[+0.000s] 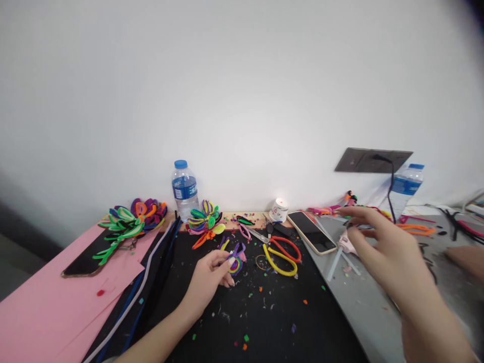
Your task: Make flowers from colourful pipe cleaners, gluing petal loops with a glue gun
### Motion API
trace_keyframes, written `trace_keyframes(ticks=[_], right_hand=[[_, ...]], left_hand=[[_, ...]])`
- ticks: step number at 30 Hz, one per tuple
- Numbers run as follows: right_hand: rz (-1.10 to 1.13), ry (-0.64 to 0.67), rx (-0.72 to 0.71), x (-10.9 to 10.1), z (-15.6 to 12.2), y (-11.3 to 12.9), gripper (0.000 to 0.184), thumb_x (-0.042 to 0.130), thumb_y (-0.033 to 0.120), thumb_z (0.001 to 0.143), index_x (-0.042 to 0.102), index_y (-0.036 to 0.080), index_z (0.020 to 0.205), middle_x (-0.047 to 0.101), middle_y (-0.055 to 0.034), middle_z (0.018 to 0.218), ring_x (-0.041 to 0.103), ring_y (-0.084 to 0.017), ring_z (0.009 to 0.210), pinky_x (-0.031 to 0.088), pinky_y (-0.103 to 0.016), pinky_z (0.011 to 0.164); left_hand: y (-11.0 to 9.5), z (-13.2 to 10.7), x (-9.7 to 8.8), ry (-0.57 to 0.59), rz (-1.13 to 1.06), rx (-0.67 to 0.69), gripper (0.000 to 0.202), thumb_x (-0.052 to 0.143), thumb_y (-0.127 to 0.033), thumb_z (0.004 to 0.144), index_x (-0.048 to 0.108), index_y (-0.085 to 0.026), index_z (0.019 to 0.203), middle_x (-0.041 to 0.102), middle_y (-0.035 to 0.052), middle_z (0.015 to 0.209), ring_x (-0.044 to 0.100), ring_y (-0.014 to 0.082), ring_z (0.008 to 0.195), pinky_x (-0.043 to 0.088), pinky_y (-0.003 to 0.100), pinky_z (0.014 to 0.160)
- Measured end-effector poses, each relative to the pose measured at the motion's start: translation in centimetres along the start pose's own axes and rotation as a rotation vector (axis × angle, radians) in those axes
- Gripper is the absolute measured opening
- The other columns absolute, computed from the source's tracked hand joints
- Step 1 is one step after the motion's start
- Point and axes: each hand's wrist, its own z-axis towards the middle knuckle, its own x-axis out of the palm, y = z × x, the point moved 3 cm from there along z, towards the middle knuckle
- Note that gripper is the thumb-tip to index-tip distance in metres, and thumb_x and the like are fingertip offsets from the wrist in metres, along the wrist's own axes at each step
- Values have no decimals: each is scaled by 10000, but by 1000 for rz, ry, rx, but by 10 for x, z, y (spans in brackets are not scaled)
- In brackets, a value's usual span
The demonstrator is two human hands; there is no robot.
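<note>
My left hand (212,272) pinches a small coiled pipe-cleaner piece (236,264), purple outside with rainbow rings, above the black mat (272,312). My right hand (381,247) is raised at the right over the grey table, its fingers apart and curved, with nothing visible in them. Just beyond its fingers lies a pink glue gun (345,244), partly hidden by the hand, with clear glue sticks (335,264) beside it. Scissors with red and yellow handles (282,257) rest on the mat, right of my left hand.
Pipe-cleaner flowers (206,219) stand near a water bottle (184,194); a larger bunch (139,217) lies over a dark phone (85,254) on pink paper (45,312). A white-framed phone (313,232) and paper cup (279,209) sit at the back. Another person's hand (467,259) shows at right.
</note>
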Motion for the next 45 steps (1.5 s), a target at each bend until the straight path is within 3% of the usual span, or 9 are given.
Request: trace_keyframes(ticks=[4,6,9,16,23,29,35,38,45], right_hand=[[-493,183,327,15,73,-38,306,497,221,749,560,127,1034,637,-184,932,601,-327,926,453,-378,712],[-568,288,476,23,71,-73,326,499,310,748,576,139,1014,621,-216,979,585,-368,952,448,-430,701],[-637,223,622,27,54,-105,342,500,393,733,603,194,992,578,-246,1084,518,-449,1022,402,-544,685],[-615,64,636,30,48,-113,473,520,375,692,562,147,1105,513,-313,1105,505,-479,1017,393,-552,665],[-572,153,688,33,46,-125,476,554,402,644,582,168,1057,629,-239,947,598,-432,891,437,-549,669],[-508,20,606,28,43,-98,563,498,489,701,526,142,1143,631,-218,992,596,-408,916,461,-479,685],[-90,-92,294,44,48,-43,492,485,281,683,539,167,1159,658,-104,993,611,-263,886,468,-328,750],[217,122,19,61,48,0,526,450,241,717,516,194,1237,612,-76,1146,552,-262,1039,463,-327,800],[637,710,-129,101,33,71,374,514,223,743,635,191,1096,660,-52,1067,618,-228,919,485,-345,814]], left_hand=[[3,3,-1,14,-55,-16,301,672,-392,678,565,-153,825,552,-63,493,551,94,402,414,176,411],[4,4,-2,-2,-80,-32,311,676,-397,670,565,-157,834,539,-68,502,550,95,408,414,178,410],[3,4,-3,-17,-106,-44,322,684,-396,660,559,-157,835,543,-64,525,553,92,426,416,174,413],[1,3,-2,-26,-139,-76,348,702,-389,654,539,-166,864,563,-65,549,588,92,473,454,171,461],[1,3,-3,-11,-109,-79,394,687,-379,678,521,-160,962,641,-13,599,653,140,561,499,215,542],[1,3,-2,-2,-117,-105,457,712,-332,653,507,-156,1020,679,1,652,670,132,584,509,196,552],[1,2,-1,16,-113,-106,433,678,-300,693,507,-136,1055,691,17,680,687,148,631,513,202,577],[2,1,0,38,-109,-100,416,658,-283,719,508,-122,1072,697,24,704,696,154,659,516,201,591],[7,4,-2,32,-82,-104,375,670,-300,712,554,-119,1018,724,56,773,709,186,714,526,216,610]])
